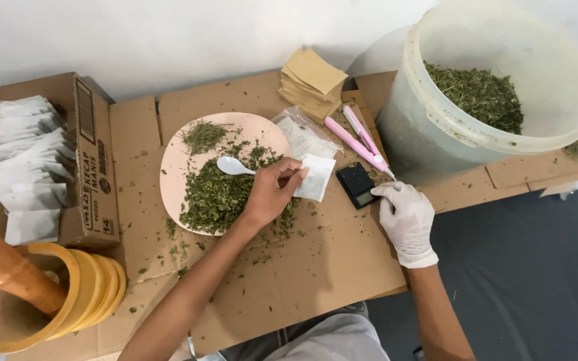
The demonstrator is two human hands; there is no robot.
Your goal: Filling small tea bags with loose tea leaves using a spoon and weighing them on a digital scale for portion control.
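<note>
I see the work surface as flattened brown cardboard, and its near edge runs just in front of my knees, while on the right it ends at a dark floor, so there the open room is large. The near middle of the cardboard, between the two arms, is mostly bare with only small green crumbs. On the left the space is tight: a cardboard box full of white paper sachets stands there, and near to it, at the left corner, a yellow mortar with a wooden pestle inside. At the far right a big translucent bucket with dried green leaves closes that side, and a stack of brown envelopes lies far in the middle. My left hand is bare and it is clenched on the handle of a white plastic spoon; the bowl of the spoon points left, over the pink plate. The plate carries a loose heap of dried herb, dark green, flaky and finely broken, spread mostly on the near and right part. The same hand seems to touch also a small white sachet just right of the plate, but I cannot tell if it really grips it. My right hand, in a white glove, rests on the cardboard with fingers loosely curled and grasps nothing, just beside a small black pocket scale. A pink sealing tool lies just beyond the scale.
</note>
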